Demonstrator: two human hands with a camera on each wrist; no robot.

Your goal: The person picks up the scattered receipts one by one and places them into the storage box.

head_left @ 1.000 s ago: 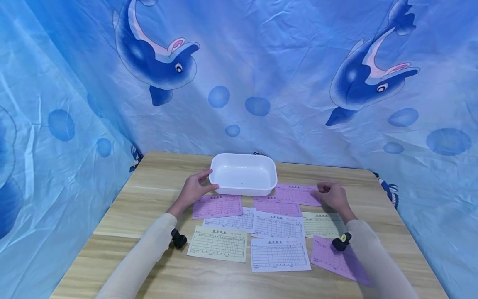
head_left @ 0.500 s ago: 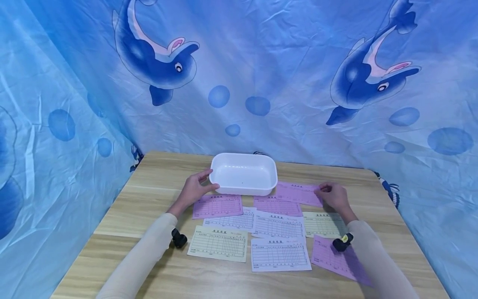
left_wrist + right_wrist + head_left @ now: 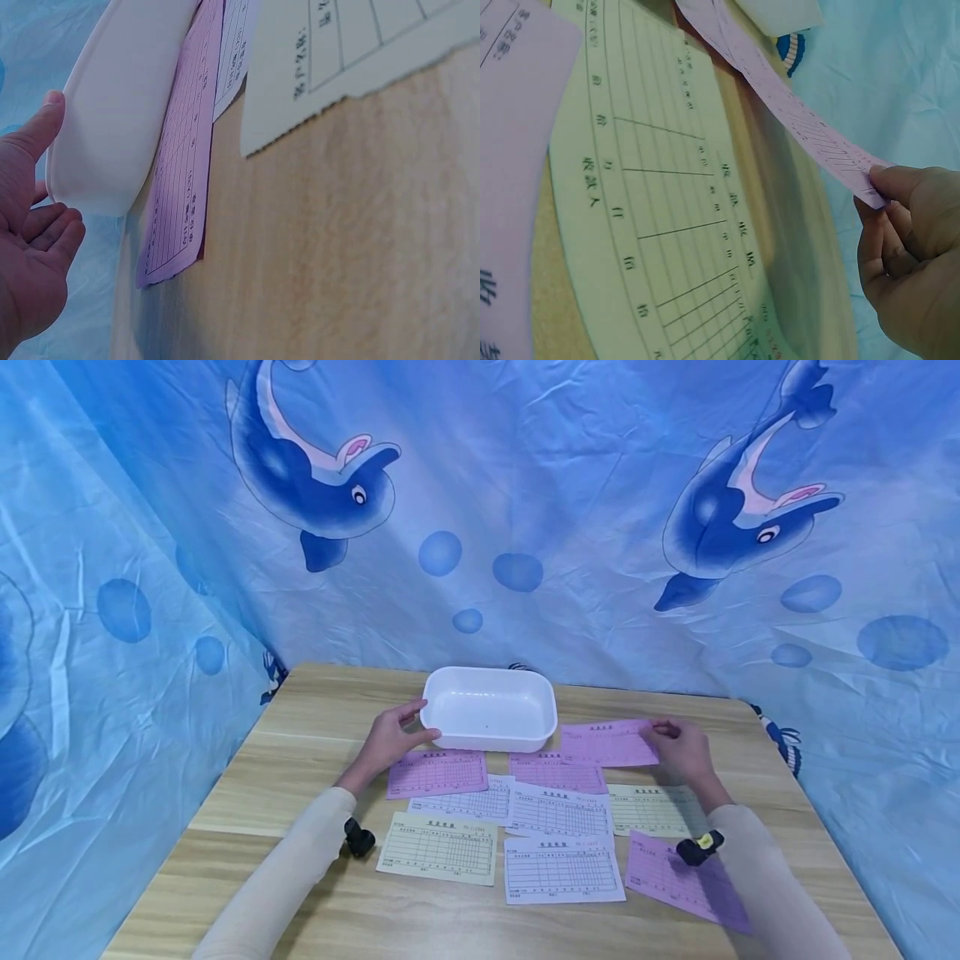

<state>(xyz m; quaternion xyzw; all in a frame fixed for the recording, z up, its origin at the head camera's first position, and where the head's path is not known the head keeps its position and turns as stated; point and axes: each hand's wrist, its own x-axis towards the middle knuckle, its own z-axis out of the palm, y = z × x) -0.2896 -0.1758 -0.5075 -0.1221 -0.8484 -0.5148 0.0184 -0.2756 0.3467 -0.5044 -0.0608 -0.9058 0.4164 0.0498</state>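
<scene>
My left hand (image 3: 390,742) rests at the left end of a white plastic basin (image 3: 487,745), thumb along the near corner and fingertips at the left side. In the left wrist view the thumb touches the basin's outer wall (image 3: 112,127), and the other fingers lie loosely curled beside it. Between thumb and fingers my right hand (image 3: 682,752) pinches the right edge of a pink receipt slip (image 3: 603,745). That slip (image 3: 810,139) slants up off the table toward the hand in the right wrist view. Its left end overlaps another pink slip (image 3: 555,774).
White slips (image 3: 564,870), yellow slips (image 3: 437,849) and more pink slips (image 3: 682,877) lie spread over the wooden table (image 3: 450,931), some overlapping. A blue dolphin-print curtain (image 3: 480,510) hangs behind and at both sides.
My right hand has moved slightly right and away from me, drawing the pinched pink slip along and lifting its right edge. My left hand and the basin have stayed in place.
</scene>
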